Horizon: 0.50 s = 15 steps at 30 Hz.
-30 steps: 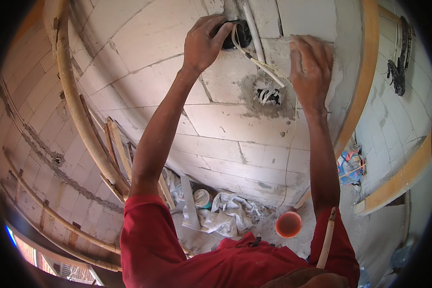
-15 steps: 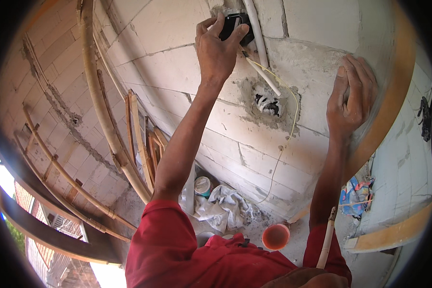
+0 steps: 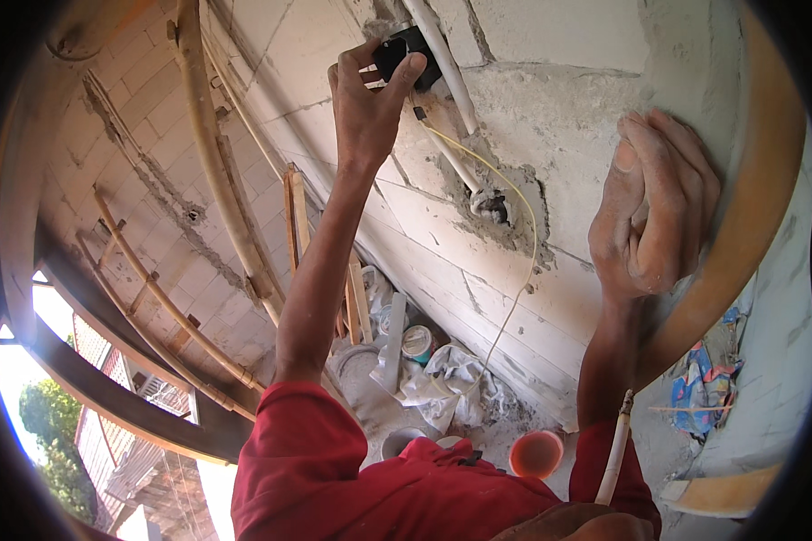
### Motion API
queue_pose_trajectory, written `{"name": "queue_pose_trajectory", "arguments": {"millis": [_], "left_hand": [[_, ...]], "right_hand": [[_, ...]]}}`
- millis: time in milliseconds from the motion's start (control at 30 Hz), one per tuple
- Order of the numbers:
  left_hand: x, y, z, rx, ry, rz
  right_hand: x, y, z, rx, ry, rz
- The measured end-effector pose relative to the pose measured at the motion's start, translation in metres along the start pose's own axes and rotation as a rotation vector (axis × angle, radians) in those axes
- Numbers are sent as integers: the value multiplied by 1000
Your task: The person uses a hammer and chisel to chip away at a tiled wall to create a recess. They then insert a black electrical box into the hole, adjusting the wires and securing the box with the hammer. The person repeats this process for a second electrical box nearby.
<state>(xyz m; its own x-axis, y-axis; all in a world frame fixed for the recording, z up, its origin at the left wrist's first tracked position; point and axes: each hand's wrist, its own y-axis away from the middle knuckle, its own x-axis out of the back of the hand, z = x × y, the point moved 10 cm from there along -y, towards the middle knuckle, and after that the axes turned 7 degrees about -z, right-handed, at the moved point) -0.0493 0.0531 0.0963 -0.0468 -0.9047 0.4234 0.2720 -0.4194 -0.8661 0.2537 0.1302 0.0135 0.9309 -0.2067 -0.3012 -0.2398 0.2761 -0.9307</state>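
My left hand [image 3: 367,99] is raised against the block wall [image 3: 550,108], its fingers closed on a black round box [image 3: 404,52] set near the top of a white conduit [image 3: 442,63]. A thin yellow wire [image 3: 523,243] runs from below the box past a rough plastered hole [image 3: 494,206] and down the wall. My right hand [image 3: 654,203], dusty with plaster, rests flat against the wall to the right of the hole, fingers together, holding nothing that I can see.
On the floor below lie crumpled white bags [image 3: 442,379], a small tin [image 3: 417,343] and an orange cup [image 3: 536,453]. Wooden slats [image 3: 298,216] and bent pipes [image 3: 212,153] lean on the wall at left. A white tube [image 3: 615,451] rises near my chest.
The view has swung closer to the wall. My left hand stays on the black box; my right hand has slid further right and lower, away from the hole.
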Motion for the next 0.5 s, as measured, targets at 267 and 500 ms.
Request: {"name": "queue_pose_trajectory", "arguments": {"millis": [267,500], "left_hand": [[-3,1,-3,-67,22,62],[-1,2,-3,-4,-35,-21]], "right_hand": [[-13,-8,-10,-4,271,-113],[-19,-3,-12,39,323,-163]]}}
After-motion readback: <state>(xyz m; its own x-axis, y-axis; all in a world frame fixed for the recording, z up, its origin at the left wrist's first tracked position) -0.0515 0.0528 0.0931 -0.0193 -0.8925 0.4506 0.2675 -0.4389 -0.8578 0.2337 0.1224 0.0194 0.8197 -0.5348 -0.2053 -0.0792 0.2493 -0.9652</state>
